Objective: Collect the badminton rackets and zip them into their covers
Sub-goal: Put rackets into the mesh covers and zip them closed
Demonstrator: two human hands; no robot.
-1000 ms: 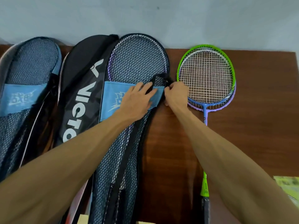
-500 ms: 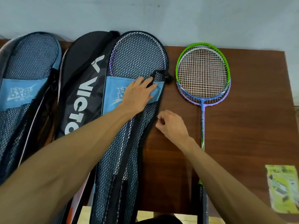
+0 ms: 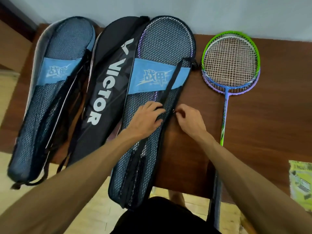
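right fingers [image 3: 182, 110] tight around zipper pull [image 3: 173, 111]

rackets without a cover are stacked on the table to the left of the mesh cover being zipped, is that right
Not quite. The head view shows the rackets stacked on the table to the right of the mesh cover being zipped, not the left. The right hand pinches the zipper pull on the cover's edge facing them.

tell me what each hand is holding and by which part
Right hand pinches the zipper pull on the edge of the mesh cover. Left hand presses on its face; a grip cannot be told.
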